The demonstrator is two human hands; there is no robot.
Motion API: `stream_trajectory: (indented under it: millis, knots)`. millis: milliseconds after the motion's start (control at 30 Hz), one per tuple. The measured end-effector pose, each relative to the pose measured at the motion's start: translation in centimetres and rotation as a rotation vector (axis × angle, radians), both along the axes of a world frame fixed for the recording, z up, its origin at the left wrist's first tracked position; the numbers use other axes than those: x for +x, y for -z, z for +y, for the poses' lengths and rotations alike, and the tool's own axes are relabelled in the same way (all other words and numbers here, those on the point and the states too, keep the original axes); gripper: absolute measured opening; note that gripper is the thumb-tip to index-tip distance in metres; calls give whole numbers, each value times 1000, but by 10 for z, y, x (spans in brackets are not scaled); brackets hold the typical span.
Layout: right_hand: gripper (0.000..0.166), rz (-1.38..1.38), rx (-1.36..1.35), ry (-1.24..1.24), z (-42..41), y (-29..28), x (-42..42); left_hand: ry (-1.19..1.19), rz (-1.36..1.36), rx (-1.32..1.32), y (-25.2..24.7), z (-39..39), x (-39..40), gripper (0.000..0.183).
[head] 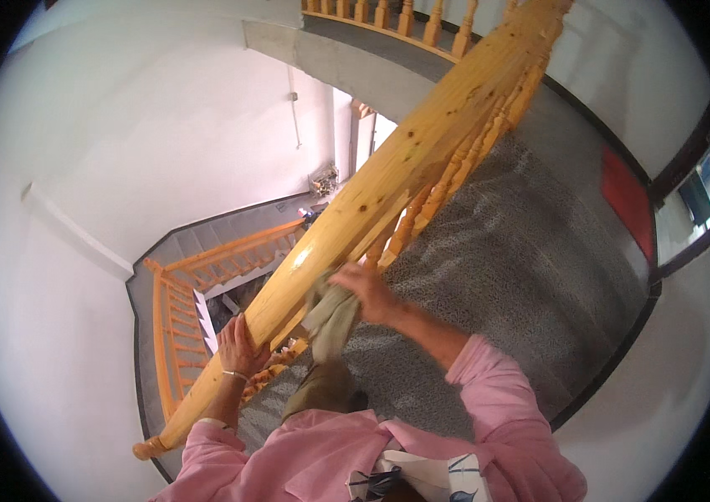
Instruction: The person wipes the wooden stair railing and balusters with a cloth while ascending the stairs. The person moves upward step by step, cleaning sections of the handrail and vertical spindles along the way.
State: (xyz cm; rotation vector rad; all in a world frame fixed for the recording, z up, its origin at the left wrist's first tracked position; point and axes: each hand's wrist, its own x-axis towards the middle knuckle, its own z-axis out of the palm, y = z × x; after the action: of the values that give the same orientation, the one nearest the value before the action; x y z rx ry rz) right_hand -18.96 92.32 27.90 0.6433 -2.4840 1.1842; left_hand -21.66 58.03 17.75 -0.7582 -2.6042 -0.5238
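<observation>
A thick varnished pine handrail slants across the view from lower left to upper right. Over its lower stretch lies my left hand, fingers curled around the rail and a bracelet at the wrist. My right hand holds a crumpled grey-green cloth at the near side of the rail, further up. Part of the cloth hangs down, and its upper edge is blurred. Turned wooden balusters stand beneath the handrail, partly hidden by it.
Dark speckled stair steps run beside me on the right. Beyond the rail is an open stairwell with a lower wooden balustrade. A red mat lies by a doorway at right. Another balustrade crosses the top.
</observation>
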Motion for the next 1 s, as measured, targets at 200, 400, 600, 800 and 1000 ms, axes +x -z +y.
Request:
stream_trajectory:
  millis: [200, 400, 600, 800, 1000]
  knots:
    - [30, 523, 201, -39, 8, -136, -29, -31, 46, -33, -5, -15, 6, 65]
    - [31, 656, 686, 246, 167, -232, -103, -43, -115, -49, -1, -6, 6, 88]
    - [33, 398, 671, 489, 314, -292, -154, -184, -435, -158, -37, 5, 11, 92]
    - [35, 459, 431, 1132, 387, -322, -163, -297, -642, -242, -53, 14, 8, 97]
    - [22, 415, 262, 705, 263, -191, -102, 90, -817, 107, -113, 107, -69, 98]
